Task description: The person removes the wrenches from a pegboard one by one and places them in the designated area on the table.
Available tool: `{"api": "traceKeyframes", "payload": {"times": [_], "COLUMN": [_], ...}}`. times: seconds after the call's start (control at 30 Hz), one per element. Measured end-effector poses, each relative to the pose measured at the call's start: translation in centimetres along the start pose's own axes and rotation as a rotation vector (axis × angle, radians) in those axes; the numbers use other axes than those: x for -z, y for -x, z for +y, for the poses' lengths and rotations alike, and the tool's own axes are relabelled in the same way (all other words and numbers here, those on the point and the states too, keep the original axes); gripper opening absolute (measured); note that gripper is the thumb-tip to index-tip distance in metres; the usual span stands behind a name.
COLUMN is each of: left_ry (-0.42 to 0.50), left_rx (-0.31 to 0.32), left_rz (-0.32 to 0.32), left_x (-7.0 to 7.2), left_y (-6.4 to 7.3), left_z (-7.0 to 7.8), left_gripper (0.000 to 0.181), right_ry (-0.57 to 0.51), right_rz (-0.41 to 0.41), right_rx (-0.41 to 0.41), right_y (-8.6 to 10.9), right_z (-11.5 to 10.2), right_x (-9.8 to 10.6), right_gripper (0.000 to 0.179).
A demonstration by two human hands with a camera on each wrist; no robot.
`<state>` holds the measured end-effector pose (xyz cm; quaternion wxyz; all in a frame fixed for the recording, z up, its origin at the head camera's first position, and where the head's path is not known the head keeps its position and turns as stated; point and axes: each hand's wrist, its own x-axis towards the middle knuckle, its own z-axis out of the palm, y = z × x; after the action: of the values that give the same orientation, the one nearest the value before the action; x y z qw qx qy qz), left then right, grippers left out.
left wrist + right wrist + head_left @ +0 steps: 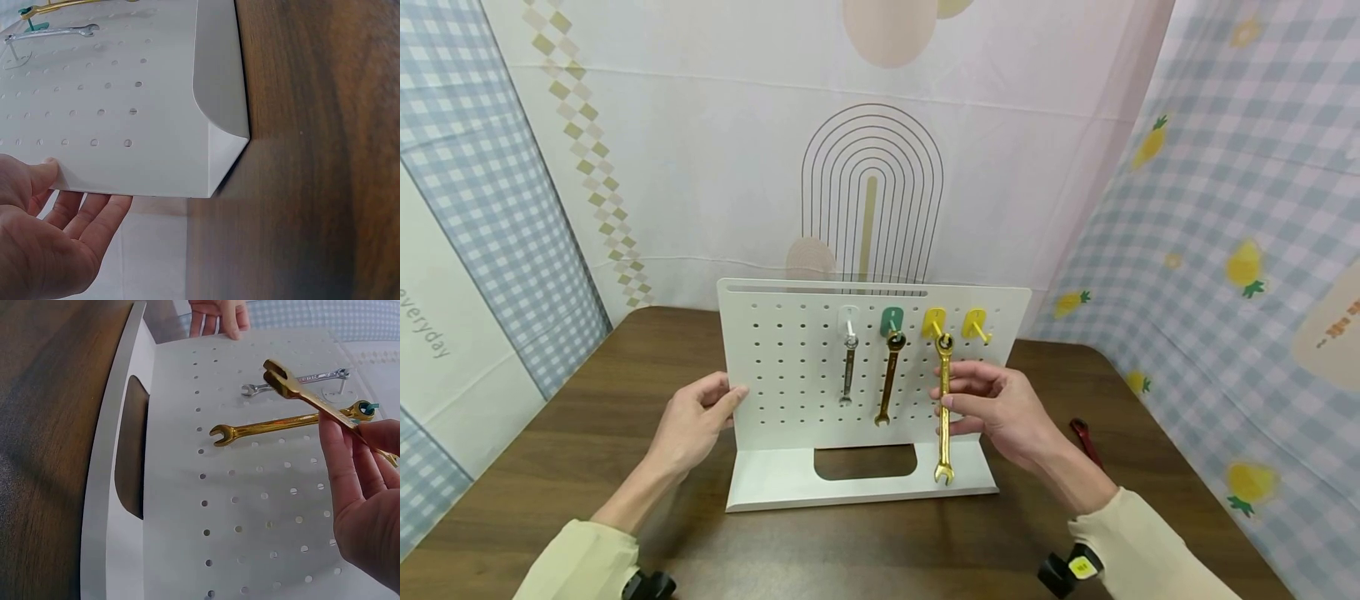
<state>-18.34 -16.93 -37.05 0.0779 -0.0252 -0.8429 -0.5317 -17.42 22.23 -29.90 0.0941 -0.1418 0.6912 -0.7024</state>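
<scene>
A white pegboard stand (797,375) stands upright on the table. My left hand (688,425) grips its left edge, thumb on the front and fingers behind, as the left wrist view shows. With thumb and fingers, my right hand (1011,412) pinches a gold combination wrench (944,454) by its shank, in front of the board. The wrench's ring end is up at a yellow hook (934,319), its open end down. To its left, another gold wrench (890,379) hangs from a green hook (892,319), and a smaller silver wrench (312,378) hangs from a white hook (847,317).
A second yellow hook (975,323) at the board's right holds nothing. On the brown wooden table (820,550), a red tool with a ring end (1082,435) lies partly behind my right forearm. Patterned cloth (700,167) hangs behind and at both sides.
</scene>
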Motion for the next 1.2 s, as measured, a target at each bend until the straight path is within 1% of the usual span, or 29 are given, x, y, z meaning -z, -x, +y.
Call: {"api": "traceKeyframes", "payload": {"times": [0.37, 0.7, 0.97, 1.2], "left_ry": [0.004, 0.007, 0.008, 0.005], "left_rx": [-0.001, 0.009, -0.003, -0.005], "left_rz": [0.003, 0.006, 0.007, 0.008], "left_x": [-0.01, -0.06, -0.12, -0.06], "left_y": [-0.04, -0.06, -0.11, -0.05], "left_z": [-0.09, -0.07, -0.02, -0.03], "left_gripper": [0.020, 0.021, 0.020, 0.020], "right_ry": [-0.048, -0.061, -0.053, -0.043], "right_rz": [-0.025, -0.024, -0.030, -0.020], "right_rx": [-0.035, -0.022, 0.000, 0.000], "right_y": [0.10, 0.02, 0.26, 0.58], "right_z": [-0.83, -1.03, -0.74, -0.34], "right_x": [-0.12, -0.29, 0.20, 0.67], "right_gripper": [0.030, 0.030, 0.029, 0.027]}}
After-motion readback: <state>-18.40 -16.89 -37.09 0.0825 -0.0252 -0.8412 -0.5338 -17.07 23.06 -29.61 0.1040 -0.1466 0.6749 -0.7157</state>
